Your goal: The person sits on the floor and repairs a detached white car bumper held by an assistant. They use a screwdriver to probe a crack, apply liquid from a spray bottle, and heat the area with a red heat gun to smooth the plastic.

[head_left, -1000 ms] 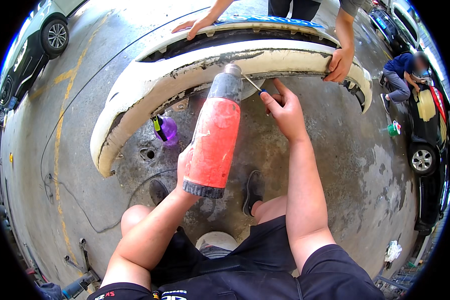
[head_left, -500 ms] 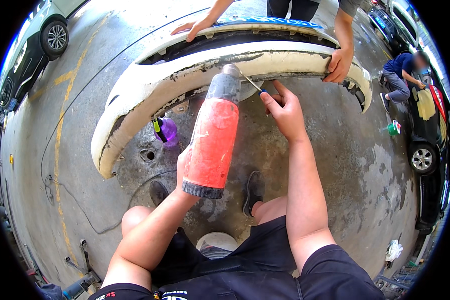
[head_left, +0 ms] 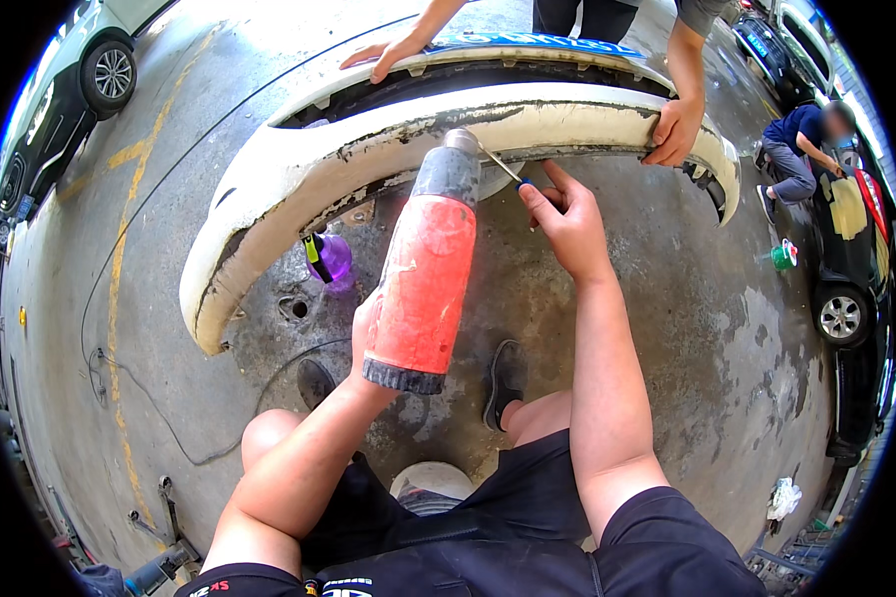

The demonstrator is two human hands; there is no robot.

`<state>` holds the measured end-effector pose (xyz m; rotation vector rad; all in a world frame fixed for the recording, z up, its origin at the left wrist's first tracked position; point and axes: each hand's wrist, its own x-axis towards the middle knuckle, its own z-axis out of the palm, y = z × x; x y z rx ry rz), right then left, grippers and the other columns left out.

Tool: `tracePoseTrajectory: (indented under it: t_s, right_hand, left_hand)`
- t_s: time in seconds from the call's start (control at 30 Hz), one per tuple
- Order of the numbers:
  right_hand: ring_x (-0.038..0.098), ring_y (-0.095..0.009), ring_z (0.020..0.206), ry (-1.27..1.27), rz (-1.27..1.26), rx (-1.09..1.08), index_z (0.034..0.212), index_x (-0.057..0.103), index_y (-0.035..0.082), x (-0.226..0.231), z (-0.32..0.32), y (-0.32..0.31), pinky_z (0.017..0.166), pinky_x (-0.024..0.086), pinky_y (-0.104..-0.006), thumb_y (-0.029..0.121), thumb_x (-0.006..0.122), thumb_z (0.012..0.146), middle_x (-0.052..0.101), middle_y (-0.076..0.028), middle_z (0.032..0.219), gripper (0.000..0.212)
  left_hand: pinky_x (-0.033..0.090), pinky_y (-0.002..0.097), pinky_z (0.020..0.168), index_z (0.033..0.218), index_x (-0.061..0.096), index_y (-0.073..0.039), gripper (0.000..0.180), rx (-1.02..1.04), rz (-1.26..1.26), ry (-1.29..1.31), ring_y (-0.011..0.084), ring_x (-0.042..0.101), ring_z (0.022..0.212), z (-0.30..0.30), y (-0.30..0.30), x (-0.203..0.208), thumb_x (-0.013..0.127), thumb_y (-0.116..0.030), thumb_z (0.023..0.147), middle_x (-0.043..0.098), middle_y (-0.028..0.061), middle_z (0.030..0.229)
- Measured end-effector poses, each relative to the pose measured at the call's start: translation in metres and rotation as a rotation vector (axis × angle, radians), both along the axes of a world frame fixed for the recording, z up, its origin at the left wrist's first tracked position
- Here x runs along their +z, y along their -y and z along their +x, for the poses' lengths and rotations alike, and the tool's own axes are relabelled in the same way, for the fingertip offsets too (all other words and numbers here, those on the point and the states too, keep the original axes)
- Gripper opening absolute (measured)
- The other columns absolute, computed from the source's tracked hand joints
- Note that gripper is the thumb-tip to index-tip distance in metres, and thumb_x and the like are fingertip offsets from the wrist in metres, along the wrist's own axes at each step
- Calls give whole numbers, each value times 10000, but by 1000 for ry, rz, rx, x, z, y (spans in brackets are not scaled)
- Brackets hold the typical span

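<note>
My left hand (head_left: 364,323) is wrapped round a red heat gun (head_left: 423,274), whose body hides most of the fingers. The gun's metal nozzle (head_left: 459,139) points at the lower edge of a worn white car bumper (head_left: 558,115). In my right hand (head_left: 570,221) is a thin screwdriver (head_left: 499,163) with a blue handle end, its shaft reaching the bumper's edge beside the nozzle; I cannot tell if the tip touches. Another person's hands rest on the bumper, one (head_left: 675,129) gripping its right side and one (head_left: 383,57) lying on its far edge.
Below the bumper stands a purple bottle (head_left: 335,264). A cable (head_left: 174,433) winds over the concrete floor at left. A bucket-like seat (head_left: 433,482) is beneath me. Parked cars line both sides; at right a person (head_left: 796,149) crouches by a black car (head_left: 839,264).
</note>
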<state>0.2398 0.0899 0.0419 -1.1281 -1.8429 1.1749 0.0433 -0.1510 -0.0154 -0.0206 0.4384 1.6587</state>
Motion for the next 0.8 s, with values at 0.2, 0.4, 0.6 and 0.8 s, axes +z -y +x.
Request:
tracePoseTrajectory:
  t_s: [0.2, 0.4, 0.6, 0.8]
  right_hand:
    - [557, -77, 713, -28, 4, -36, 1563, 548, -196, -5, -1, -1, 655, 451, -275, 377, 871, 998, 663, -25, 748, 868]
    - [556, -80, 713, -27, 7, -41, 1554, 560, -195, -5, 0, -3, 654, 449, -278, 385, 875, 990, 662, -29, 749, 867]
    - [558, -86, 719, -17, 19, -40, 1550, 575, -183, -7, 2, -4, 658, 453, -282, 391, 884, 979, 661, -32, 755, 866]
    - [563, -88, 726, -25, 15, -41, 1555, 575, -176, -8, 1, -3, 664, 457, -282, 384, 885, 978, 670, -32, 765, 861]
  left_hand:
    - [669, 480, 1039, 1486, 616, 74, 402, 28, -20, -61, 336, 800, 1170, 2, -2, 1, 473, -170, 1201, 766, 226, 1364]
    - [668, 484, 1039, 1490, 613, 74, 407, 9, -16, -22, 340, 798, 1174, 0, -2, 0, 467, -174, 1202, 762, 228, 1372]
    - [667, 490, 1039, 1488, 615, 71, 413, 10, 8, 27, 346, 798, 1171, 0, -2, 0, 460, -185, 1203, 762, 230, 1373]
    - [674, 480, 1016, 1470, 630, 68, 400, 20, -14, -71, 337, 803, 1153, 0, -1, -2, 468, -178, 1199, 769, 223, 1350]
